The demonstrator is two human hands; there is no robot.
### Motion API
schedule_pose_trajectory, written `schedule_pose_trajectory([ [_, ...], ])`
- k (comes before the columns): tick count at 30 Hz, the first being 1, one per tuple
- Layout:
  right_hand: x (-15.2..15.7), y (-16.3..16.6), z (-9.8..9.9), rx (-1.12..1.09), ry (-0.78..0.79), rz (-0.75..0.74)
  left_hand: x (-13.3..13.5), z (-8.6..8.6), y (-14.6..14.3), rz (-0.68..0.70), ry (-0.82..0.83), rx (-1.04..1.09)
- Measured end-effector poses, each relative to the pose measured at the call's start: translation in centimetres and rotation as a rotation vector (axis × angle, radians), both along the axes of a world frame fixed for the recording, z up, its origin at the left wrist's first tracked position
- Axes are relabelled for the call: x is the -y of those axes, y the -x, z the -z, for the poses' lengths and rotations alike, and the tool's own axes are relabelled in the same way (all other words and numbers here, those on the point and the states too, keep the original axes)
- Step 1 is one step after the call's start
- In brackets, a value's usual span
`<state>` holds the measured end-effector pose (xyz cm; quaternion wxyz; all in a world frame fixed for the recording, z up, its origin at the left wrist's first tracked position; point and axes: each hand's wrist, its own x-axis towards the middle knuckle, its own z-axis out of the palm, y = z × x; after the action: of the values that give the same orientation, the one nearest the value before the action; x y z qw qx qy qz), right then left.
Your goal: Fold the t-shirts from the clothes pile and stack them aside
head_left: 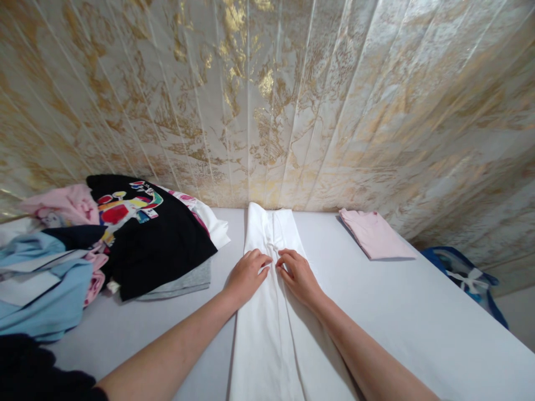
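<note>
A long white garment (pixel 267 334) lies stretched from the far edge of the bed-like surface down toward me, its folds running lengthwise and a small knot of cloth or cord near its far end. My left hand (pixel 249 274) rests on its left half, thumb and fingers closed in a pinch by the middle line. Just across that line, my right hand (pixel 298 277) pinches the fabric in the same way. A small gap separates the two sets of fingertips. What exactly sits between them is partly hidden by the fingers.
Left of me is a heap of clothes: a black printed T-shirt (pixel 167 239), a light blue garment (pixel 62 289) and pink pieces. A folded pink garment (pixel 374 234) lies at the far right. Beyond the right edge is a blue-trimmed bag (pixel 463 278). A gold-patterned curtain (pixel 267 111) hangs behind.
</note>
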<state>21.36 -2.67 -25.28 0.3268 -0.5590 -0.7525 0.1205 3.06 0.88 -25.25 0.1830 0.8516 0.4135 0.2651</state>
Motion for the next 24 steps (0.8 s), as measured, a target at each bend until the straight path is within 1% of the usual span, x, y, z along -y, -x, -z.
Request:
schedule_pose_trajectory([
  [6,-0.1,-0.2,0.1,-0.016,0.012,-0.008,-0.2,0.2,0.0,0.004,0.002,0.038],
  [9,-0.6,-0.4,-0.6,-0.033,0.067,-0.009,-0.3,0.0,0.0,0.001,-0.002,0.061],
  [11,-1.2,-0.4,-1.5,0.001,0.141,0.025,-0.2,-0.3,0.1,-0.056,-0.031,0.065],
  [13,-2.0,0.1,-2.5,0.074,0.207,0.082,-0.2,-0.5,0.1,-0.15,-0.069,0.039],
  [16,-3.1,1.5,-3.4,0.208,0.228,0.173,-0.2,-0.6,0.3,-0.245,-0.094,-0.057],
  [18,-3.6,2.6,-3.3,0.288,0.215,0.238,-0.2,-0.5,0.3,-0.266,-0.084,-0.112],
  [20,-3.8,3.6,-2.8,0.338,0.193,0.316,-0.2,-0.4,0.4,-0.269,-0.069,-0.135],
  [24,-3.9,4.5,-1.7,0.35,0.151,0.418,-0.3,-0.1,0.4,-0.267,-0.065,-0.125],
])
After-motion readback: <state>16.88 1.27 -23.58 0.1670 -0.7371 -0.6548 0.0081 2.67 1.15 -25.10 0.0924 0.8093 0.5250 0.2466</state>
